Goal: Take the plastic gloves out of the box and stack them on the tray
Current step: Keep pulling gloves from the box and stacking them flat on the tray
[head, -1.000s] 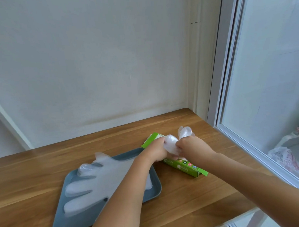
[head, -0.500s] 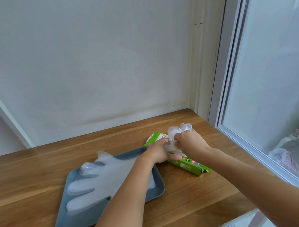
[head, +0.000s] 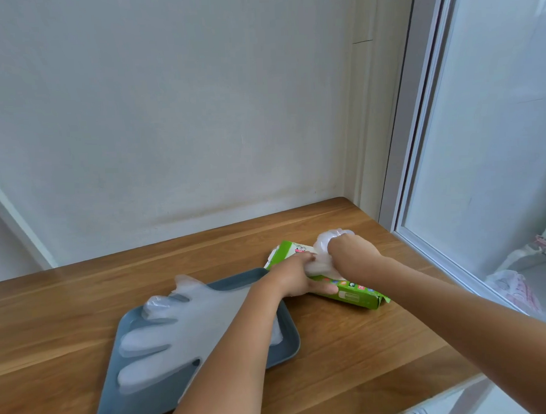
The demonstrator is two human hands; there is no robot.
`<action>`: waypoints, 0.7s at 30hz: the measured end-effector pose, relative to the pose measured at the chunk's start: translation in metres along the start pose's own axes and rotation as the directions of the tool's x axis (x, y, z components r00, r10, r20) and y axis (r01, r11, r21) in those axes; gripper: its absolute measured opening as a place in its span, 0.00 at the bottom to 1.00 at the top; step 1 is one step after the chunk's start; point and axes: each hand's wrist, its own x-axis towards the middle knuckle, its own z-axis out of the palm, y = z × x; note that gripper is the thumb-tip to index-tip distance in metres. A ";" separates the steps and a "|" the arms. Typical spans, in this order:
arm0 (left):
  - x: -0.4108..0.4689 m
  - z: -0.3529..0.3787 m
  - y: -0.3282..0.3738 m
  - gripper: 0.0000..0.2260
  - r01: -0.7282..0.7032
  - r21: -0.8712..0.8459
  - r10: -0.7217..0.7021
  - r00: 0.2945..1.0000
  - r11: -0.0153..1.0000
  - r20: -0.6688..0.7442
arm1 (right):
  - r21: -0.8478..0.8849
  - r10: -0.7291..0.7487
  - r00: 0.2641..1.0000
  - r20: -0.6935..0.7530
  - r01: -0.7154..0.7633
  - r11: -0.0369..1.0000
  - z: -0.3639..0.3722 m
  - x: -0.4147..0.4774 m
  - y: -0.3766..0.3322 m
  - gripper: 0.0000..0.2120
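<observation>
Head view: left hand (head: 295, 278) grips box (head: 355, 293), right hand (head: 353, 253) clutches crumpled glove (head: 331, 238).

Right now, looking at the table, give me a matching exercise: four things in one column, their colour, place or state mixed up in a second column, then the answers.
Column one
1. tray
2. green box
3. flat glove
4. crumpled glove

Column two
A. bunched in the right hand, above the box
B. spread out on the tray
C. grey-blue, on the wooden table
D. lying on the table, right of the tray

Pairs: 1-C, 2-D, 3-B, 4-A
</observation>
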 end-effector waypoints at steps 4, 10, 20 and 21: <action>0.003 0.004 0.000 0.45 -0.002 0.009 0.002 1.000 1.000 -0.023 | -0.092 0.067 0.998 0.007 -0.066 0.994 0.006 0.000 -0.005 0.13; 0.003 0.003 0.007 0.39 -0.063 0.113 0.072 0.995 0.992 -0.075 | -0.138 0.070 0.990 -0.123 -0.086 0.987 0.011 -0.002 -0.003 0.10; 0.009 0.005 0.012 0.34 -0.162 0.066 0.166 0.984 0.985 -0.068 | -0.057 -0.019 0.986 -0.164 0.009 0.998 -0.003 0.011 -0.015 0.11; 0.007 0.004 0.012 0.34 -0.164 0.045 0.167 0.984 0.985 -0.068 | -0.066 -0.043 0.981 -0.187 0.031 0.997 -0.006 0.012 -0.015 0.10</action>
